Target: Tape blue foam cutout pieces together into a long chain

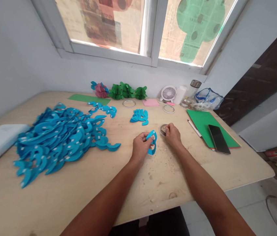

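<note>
My left hand [142, 144] pinches a curved blue paper cutout [155, 151] with scalloped edges, held just above the table. Close by on the right, my right hand [174, 135] has its fingers closed at the side of a roll of clear tape [161, 130]. A large heap of similar blue paper pieces [62, 134] with small white squares on them lies to the left. Beyond my hands sits a small stack of blue cutouts [139, 116]. A short chain of blue pieces [102, 108] rests behind the heap.
Along the wall stand green paper pom-poms [126, 90], a pink one [101, 90], a white fan [168, 94] and a glass bottle [194, 87]. On the right, a phone [219, 139] lies over green sheets [202, 123] beside a pen [194, 128]. A white box [1, 141] sits far left.
</note>
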Available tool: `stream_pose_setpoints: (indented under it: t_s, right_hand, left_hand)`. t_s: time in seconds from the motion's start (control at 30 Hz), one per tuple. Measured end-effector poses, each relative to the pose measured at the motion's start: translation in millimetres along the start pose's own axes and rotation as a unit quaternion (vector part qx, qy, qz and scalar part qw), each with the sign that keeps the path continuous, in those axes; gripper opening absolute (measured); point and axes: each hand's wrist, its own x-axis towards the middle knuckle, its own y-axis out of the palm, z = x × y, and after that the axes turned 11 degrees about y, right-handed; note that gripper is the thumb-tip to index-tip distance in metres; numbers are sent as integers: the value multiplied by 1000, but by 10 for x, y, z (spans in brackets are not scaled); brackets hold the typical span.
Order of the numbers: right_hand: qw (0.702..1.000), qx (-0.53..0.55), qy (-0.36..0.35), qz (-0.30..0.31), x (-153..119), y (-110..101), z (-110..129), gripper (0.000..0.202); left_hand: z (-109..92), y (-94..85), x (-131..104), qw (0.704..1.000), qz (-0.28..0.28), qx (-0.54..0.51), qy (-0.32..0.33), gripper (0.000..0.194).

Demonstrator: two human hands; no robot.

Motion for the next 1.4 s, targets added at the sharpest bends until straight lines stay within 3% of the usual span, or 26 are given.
stream_pose_setpoints:
  t_s: [0.4, 0.67, 0.93, 1.4]
  right_hand:
    - [1000, 5, 22, 6, 0, 21, 11, 19]
    - [999, 24, -27, 28, -1, -111, -20, 18]
    - [983, 4, -164, 82, 15, -175, -66, 16]
    - [978, -67, -188, 62, -41, -232, -34, 12]
  left_hand:
    - [29, -5, 15, 1000, 1, -4, 1, 25]
    - [28, -3, 8, 1000, 4, -9, 2, 19]
    - [0, 1, -2, 1000, 6, -12, 2, 17]
    - [7, 0, -3, 1000, 6, -14, -5, 20]
